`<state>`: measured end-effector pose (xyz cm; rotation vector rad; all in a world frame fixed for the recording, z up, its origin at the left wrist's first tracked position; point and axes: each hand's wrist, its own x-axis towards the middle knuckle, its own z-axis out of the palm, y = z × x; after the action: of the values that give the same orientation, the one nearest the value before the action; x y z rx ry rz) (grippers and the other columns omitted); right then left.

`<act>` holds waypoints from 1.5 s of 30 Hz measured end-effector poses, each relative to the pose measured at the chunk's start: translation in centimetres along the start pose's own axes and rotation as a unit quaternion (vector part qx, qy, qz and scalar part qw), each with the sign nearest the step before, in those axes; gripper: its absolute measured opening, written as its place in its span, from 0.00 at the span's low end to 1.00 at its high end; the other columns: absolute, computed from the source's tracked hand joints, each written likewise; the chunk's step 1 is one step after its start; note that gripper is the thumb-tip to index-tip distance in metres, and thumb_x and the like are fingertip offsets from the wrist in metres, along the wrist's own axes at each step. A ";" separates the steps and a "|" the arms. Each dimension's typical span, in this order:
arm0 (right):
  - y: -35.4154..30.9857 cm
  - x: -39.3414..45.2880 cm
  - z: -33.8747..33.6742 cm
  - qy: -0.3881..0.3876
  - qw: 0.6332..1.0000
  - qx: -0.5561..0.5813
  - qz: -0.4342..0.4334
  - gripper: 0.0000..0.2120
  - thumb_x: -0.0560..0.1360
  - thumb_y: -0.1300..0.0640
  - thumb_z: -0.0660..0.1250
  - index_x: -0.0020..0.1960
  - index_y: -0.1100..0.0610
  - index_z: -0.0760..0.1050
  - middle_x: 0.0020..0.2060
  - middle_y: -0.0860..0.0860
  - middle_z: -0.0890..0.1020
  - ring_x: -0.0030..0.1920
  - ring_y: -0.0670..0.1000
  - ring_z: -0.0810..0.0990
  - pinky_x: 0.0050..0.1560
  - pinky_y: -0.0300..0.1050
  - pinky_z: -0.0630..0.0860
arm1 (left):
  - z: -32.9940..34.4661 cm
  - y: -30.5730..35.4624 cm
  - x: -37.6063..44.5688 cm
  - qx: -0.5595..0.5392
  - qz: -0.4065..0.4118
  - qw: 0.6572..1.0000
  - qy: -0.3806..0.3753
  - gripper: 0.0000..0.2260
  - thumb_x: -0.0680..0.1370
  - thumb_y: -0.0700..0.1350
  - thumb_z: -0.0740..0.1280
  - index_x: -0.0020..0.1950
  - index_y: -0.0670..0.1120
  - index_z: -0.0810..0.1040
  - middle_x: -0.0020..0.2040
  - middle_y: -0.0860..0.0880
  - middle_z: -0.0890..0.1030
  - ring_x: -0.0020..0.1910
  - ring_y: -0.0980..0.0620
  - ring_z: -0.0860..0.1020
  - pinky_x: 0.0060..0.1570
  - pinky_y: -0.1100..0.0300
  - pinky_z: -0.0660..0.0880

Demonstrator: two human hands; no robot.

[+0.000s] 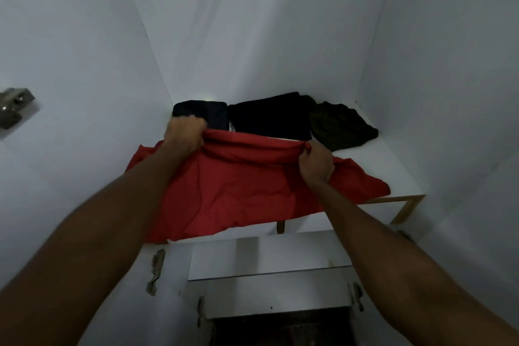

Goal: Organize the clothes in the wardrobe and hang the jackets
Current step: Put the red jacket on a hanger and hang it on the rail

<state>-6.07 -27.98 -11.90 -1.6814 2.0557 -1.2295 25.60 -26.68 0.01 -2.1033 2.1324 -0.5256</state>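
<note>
We see both hands clenched on the red garment (247,188): left hand (185,132) and right hand (316,161) bunching its far edge between them.

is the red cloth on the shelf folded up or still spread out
Spread out: the red cloth lies across the shelf, its front hanging over; both hands bunch its far edge.

Both bare forearms are extended forward and upward. The left hand (185,132) is closed in a fist on bunched red cloth (238,185); the right hand (316,161) is curled, pinching its folded edge.
</note>
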 end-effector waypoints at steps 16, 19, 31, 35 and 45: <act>2.8 9.8 1.8 -0.024 0.994 0.012 0.106 0.10 0.70 0.55 0.69 0.50 0.55 0.75 0.50 0.53 0.78 0.48 0.54 0.78 0.47 0.52 0.80 | 7.7 14.2 14.7 -0.327 0.089 0.941 -0.013 0.28 0.78 0.46 0.70 0.77 0.43 0.68 0.76 0.41 0.69 0.74 0.41 0.69 0.74 0.46 0.65; 1.3 10.0 2.1 -0.035 0.994 0.035 0.092 0.07 0.73 0.53 0.69 0.48 0.54 0.74 0.43 0.48 0.79 0.43 0.52 0.79 0.42 0.47 0.77 | 8.9 15.3 13.3 -0.340 0.045 0.937 0.060 0.27 0.78 0.47 0.70 0.77 0.45 0.69 0.77 0.42 0.69 0.73 0.41 0.70 0.71 0.41 0.67; 0.8 1.2 0.0 -0.075 0.951 0.180 -0.238 0.14 0.64 0.73 0.61 0.41 0.60 0.81 0.44 0.51 0.77 0.48 0.54 0.76 0.47 0.46 0.74 | 4.1 14.9 6.5 -0.271 0.167 0.935 0.159 0.34 0.72 0.54 0.71 0.77 0.64 0.65 0.84 0.47 0.47 0.81 0.38 0.54 0.67 0.31 0.63; 1.8 -1.9 -2.0 -0.092 0.954 0.171 -0.229 0.13 0.62 0.71 0.60 0.40 0.61 0.80 0.45 0.52 0.79 0.49 0.52 0.76 0.50 0.42 0.73 | 4.3 16.0 4.1 -0.290 0.141 0.924 0.206 0.18 0.67 0.38 0.69 0.56 0.51 0.78 0.78 0.44 0.66 0.71 0.40 0.69 0.56 0.40 0.73; 4.7 -8.0 -6.0 0.020 0.924 0.348 0.159 0.09 0.71 0.60 0.63 0.45 0.53 0.82 0.47 0.54 0.83 0.50 0.52 0.81 0.54 0.46 0.79 | -0.2 20.0 -6.9 -0.429 0.206 0.829 0.294 0.11 0.71 0.37 0.65 0.52 0.44 0.74 0.50 0.47 0.80 0.45 0.48 0.78 0.41 0.54 0.75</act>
<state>-10.58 -18.14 -14.00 -0.9616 1.5351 -1.6142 6.85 -20.14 -7.17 -1.7733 3.6040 -0.1560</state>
